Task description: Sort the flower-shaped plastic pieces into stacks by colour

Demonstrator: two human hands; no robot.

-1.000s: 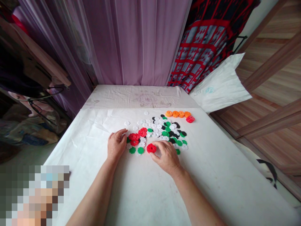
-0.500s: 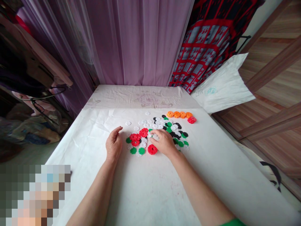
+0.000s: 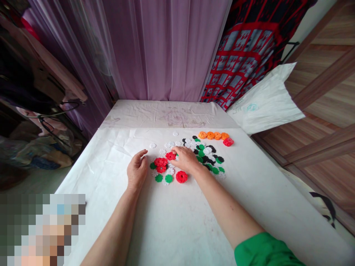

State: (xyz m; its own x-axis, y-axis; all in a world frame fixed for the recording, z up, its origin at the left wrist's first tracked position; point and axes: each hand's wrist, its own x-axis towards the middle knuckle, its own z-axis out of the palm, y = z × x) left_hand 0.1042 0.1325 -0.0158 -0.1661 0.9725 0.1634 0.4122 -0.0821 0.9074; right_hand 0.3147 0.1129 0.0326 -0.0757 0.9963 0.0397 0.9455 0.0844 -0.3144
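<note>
Nothing readable here tbh. Faint teal print [image 3: 252, 107] on white sheet [image 3: 280, 105] by far right corner of counter [image 3: 172, 229], way too blurry.

I have a table [image 3: 177, 221] running from the bottom edge of the frame up past the middle, covered in white, with a flowered cloth [image 3: 174, 115] across its far end. Around the frame's centre I see loose red discs [image 3: 161, 163], white discs [image 3: 152, 145], green discs [image 3: 159, 178] and black discs [image 3: 212, 149], many overlapping. A red stack [image 3: 181, 177] sits just below them. Right of centre, higher up, I count four orange stacks [image 3: 210, 135] in a row, a pinkish-red stack [image 3: 228, 142] just below the right end.
</note>
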